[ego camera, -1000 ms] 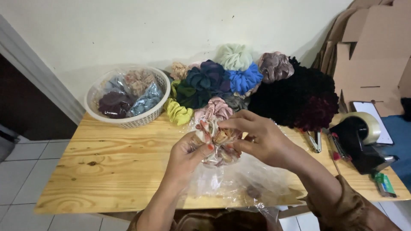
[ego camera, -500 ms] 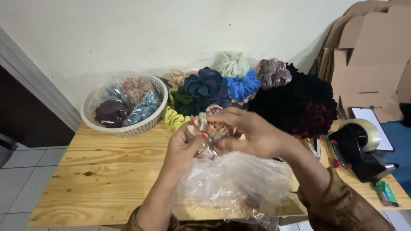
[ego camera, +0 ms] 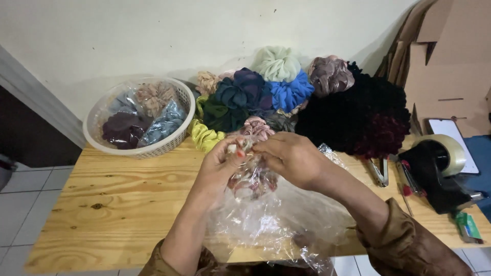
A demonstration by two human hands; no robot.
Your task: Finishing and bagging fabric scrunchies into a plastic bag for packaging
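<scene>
Left hand [ego camera: 220,162]: fingers pinched on mouth of clear plastic bag [ego camera: 276,225], above middle of wooden table [ego camera: 112,204].
Right hand [ego camera: 290,157]: closed on same bag mouth, touching left hand.
Pink patterned scrunchie [ego camera: 250,180]: inside bag, just below both hands (seemingly one piece; folds blur it).
Bag body: draped over front edge.
White basket [ego camera: 169,145]: back left corner, holding bagged scrunchies.
Scrunchie pile [ego camera: 286,92]: along back edge, mixed colours.
Tape dispenser [ego camera: 442,171]: right edge.
</scene>
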